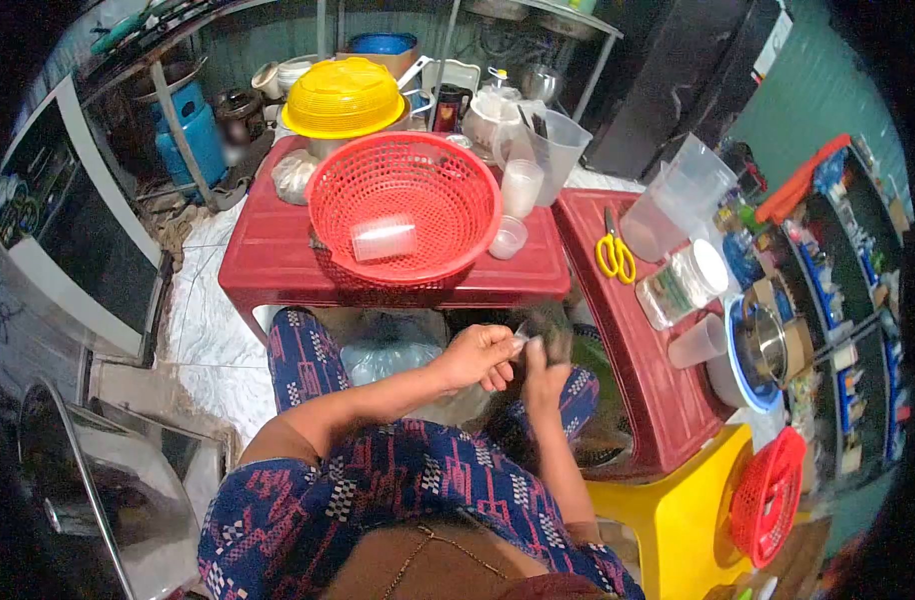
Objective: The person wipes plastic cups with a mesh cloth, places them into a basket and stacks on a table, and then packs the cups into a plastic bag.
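Observation:
My left hand (481,358) is closed in a pinch at one end of a small, clear, filmy thing (521,342), too small and blurred to name. Close beside it on the right, my right hand (546,370) is smeared by motion near the same thing, and its fingers cannot be made out well. Both hands are above my lap, just in front of the red table (458,290). On that table a red basket (408,190) holds a stack of clear plastic cups (385,238).
A yellow basket (344,97) stands behind the red one. Cups (521,188) are at its right. Yellow scissors (615,257), a jar (683,284) and a cup (698,341) lie or stand on the second red table (643,385). A yellow stool (678,510) is at the lower right.

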The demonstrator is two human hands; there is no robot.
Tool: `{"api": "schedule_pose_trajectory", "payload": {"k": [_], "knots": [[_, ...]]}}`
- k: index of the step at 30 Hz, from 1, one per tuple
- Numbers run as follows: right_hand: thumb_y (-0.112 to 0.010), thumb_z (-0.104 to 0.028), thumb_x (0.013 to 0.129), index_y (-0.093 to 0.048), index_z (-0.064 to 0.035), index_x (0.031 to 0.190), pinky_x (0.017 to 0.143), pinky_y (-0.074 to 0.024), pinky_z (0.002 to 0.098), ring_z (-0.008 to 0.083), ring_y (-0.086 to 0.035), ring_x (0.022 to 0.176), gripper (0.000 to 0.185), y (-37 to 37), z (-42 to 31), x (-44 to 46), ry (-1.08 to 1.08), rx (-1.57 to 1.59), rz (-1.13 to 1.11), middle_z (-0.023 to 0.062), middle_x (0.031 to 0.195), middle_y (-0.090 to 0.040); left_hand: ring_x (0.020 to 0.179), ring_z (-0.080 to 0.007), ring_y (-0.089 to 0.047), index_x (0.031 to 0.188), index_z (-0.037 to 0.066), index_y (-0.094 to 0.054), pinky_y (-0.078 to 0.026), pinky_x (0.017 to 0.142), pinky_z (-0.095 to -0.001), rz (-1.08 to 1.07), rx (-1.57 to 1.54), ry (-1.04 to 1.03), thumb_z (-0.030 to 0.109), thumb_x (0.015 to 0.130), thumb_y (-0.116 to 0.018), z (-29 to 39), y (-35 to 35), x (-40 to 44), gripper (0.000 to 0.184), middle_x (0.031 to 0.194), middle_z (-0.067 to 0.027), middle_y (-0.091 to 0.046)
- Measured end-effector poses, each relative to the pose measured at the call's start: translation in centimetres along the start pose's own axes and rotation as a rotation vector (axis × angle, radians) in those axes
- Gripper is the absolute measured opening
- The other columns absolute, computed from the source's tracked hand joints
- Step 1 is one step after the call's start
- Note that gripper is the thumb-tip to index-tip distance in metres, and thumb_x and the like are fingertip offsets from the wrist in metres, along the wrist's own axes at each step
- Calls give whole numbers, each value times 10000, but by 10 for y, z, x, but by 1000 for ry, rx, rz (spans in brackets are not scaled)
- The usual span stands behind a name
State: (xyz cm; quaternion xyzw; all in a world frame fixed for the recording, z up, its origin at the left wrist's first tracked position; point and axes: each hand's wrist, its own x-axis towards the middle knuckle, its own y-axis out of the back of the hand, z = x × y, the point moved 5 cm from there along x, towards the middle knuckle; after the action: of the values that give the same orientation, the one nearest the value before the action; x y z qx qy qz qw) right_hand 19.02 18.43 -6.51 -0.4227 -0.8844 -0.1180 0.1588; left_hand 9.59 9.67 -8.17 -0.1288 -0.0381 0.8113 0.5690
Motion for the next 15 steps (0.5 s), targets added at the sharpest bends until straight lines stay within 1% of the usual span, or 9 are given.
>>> {"api": "schedule_pose_trajectory", "payload": {"k": [2,3,5,7,8,9,11,14,15], "knots": [[-467,-207,929,-573,17,977,717,-422,277,134,-520,783,252,16,10,8,-210,83,159,37,875,-589,552,-123,-584,865,42,-557,-468,466,-229,-17,42,-20,346,936,-483,3,-6,1,320,692,-61,-606],[-499,-213,917,-587,14,945,673,-414,268,122,-503,726,245,29,29,12,-297,155,228,22,827,-581,568,-122,-589,863,43,-557,-470,472,-229,-25,80,-53,355,936,-482,9,-8,2,329,708,-62,-610],[-522,-224,908,-593,24,984,682,-416,269,119,-503,744,269,32,69,10,-461,383,112,33,863,-595,604,-119,-593,853,38,-571,-476,508,-262,-52,104,-46,358,917,-514,28,-9,6,331,699,-72,-599],[-553,-239,896,-597,23,1013,695,-422,263,125,-523,760,290,39,112,-2,-403,136,-22,40,903,-615,609,-195,-612,848,34,-596,-482,544,-323,48,784,-513,324,888,-539,66,-12,10,298,719,-119,-600],[-582,-240,881,-601,19,1050,728,-427,255,132,-536,786,309,39,136,-8,-473,146,-33,42,944,-628,664,-295,-612,858,41,-619,-479,600,-382,181,1054,-700,290,856,-547,77,-13,13,259,727,-159,-587],[-593,-228,873,-607,18,1054,766,-430,263,139,-541,817,305,38,151,-16,-575,174,-63,41,954,-628,720,-355,-594,859,45,-625,-482,635,-429,247,1113,-724,271,854,-533,94,-16,15,244,753,-170,-596],[-591,-222,871,-609,28,1058,793,-428,272,147,-545,845,313,32,139,-29,-732,359,-21,53,970,-630,747,-372,-597,807,35,-604,-481,637,-473,315,1262,-520,228,850,-524,94,-6,49,213,756,-197,-588],[-579,-207,882,-610,8,986,660,-448,259,95,-531,710,241,24,155,-26,-427,46,-126,4,847,-620,755,-376,-593,811,19,-590,-488,647,-472,519,1254,-605,216,849,-532,92,1,77,208,804,-207,-573],[-579,-207,882,-610,8,986,660,-448,259,95,-531,710,241,25,159,-28,-429,54,-122,4,847,-620,755,-376,-593,811,19,-590,-488,647,-472,513,1262,-604,216,849,-532,86,1,84,208,804,-207,-573]]}}
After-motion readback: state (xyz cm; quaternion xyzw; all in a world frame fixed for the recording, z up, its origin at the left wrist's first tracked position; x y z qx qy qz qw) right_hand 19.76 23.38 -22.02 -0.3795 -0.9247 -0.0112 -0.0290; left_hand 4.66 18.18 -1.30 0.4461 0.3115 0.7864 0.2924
